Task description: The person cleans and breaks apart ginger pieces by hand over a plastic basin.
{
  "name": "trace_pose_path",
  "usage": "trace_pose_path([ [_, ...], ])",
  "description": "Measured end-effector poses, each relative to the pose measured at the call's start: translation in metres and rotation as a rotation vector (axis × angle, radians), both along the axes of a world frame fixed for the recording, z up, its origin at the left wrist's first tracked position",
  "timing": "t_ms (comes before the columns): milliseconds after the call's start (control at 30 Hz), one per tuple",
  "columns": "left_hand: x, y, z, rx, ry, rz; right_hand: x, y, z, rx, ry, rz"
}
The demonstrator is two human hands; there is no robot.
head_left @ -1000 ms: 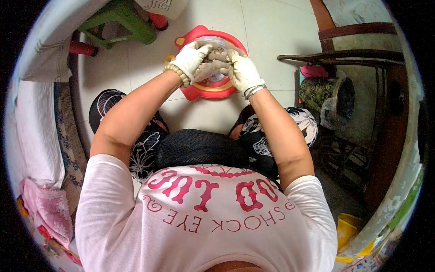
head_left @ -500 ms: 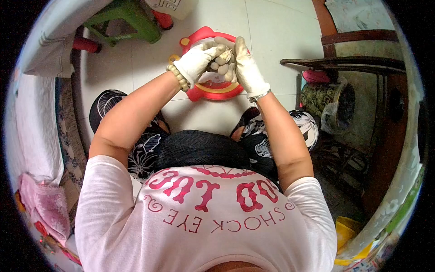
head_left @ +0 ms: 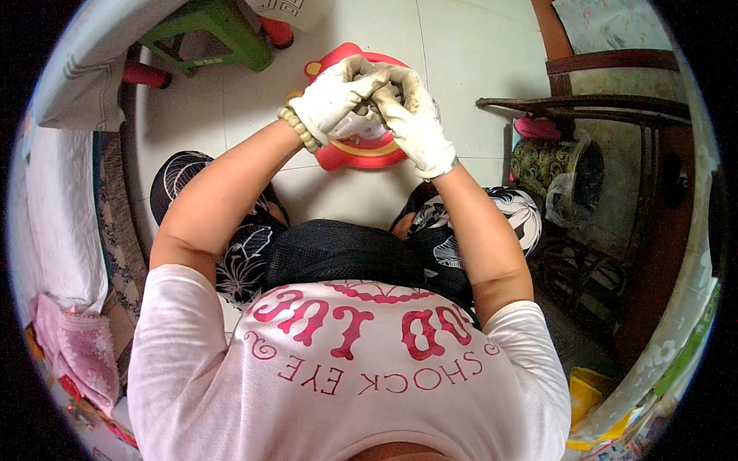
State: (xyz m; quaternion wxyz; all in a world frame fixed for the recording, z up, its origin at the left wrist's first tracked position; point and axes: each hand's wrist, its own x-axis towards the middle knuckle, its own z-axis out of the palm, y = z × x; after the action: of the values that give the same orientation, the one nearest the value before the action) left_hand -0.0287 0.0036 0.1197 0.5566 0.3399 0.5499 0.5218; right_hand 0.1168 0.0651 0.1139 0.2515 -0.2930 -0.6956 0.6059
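Note:
My left hand (head_left: 335, 98), in a white glove with a beaded bracelet at the wrist, has its fingers bent and pressed together against the other hand. My right hand (head_left: 413, 115), gloved in white with a thin bangle, curls its fingers inward and meets it. What they grip between them is mostly hidden by the gloves and too small to name. Both hands are above a red plastic basin (head_left: 371, 160) on the floor, which has a yellow ring and holds something whitish, partly covered by the hands.
A green stool (head_left: 207, 34) is at the upper left, with red-ended legs beside it. Dark wooden furniture (head_left: 592, 104) stands at the right, near a patterned bag (head_left: 540, 163) and a pink item (head_left: 536, 128). My knees are either side below the basin, over the tiled floor (head_left: 461, 69).
Half a second ago the hands were apart enough to show a pale bulb-like thing and several roundish pieces. Now the right fingers have curled in, the hands meet and cover most of it.

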Motion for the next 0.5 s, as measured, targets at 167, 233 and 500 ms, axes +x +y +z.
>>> trace_pose_path([
  [167,0.003,-0.001,0.003,-0.012,-0.094,-0.023,0.003,-0.004,0.012,-0.313,0.127,-0.008],
  [233,0.008,-0.003,0.002,0.093,-0.215,0.091,0.004,-0.008,0.017,-0.397,0.131,-0.030],
  [500,0.006,-0.004,-0.006,0.120,-0.103,0.112,0.001,-0.005,0.024,-0.396,0.078,-0.067],
])
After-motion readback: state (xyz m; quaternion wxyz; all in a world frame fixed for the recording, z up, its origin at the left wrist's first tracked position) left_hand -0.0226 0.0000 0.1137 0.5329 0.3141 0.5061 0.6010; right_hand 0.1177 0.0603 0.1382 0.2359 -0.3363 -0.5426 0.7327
